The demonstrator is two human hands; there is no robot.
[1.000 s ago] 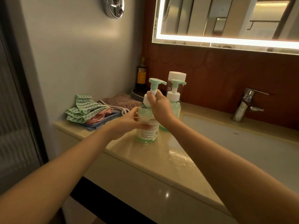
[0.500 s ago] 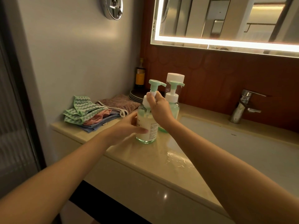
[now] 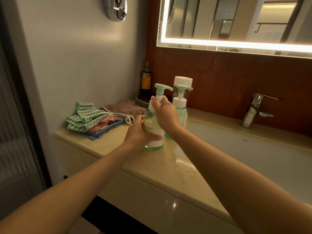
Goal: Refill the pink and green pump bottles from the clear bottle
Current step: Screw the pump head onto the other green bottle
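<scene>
Translucent green pump bottle with white label [image 3: 154, 144] upright on beige stone countertop [image 3: 109, 149], near sink's left edge. Left hand [image 3: 140, 135] grips bottle body, fingers and thumb wrapped round label. Right hand [image 3: 166, 114] above it, fingers curled round white pump collar [image 3: 154, 105] under mint pump head. Second green pump bottle [image 3: 183, 115] just behind, to right; tall clear bottle with white cap [image 3: 183, 81] behind that, by far wall. Folded cloth pile [image 3: 94, 119] far left. Chrome tap [image 3: 253, 110] right. Wet patch [image 3: 184, 166] on counter near sink rim.
</scene>
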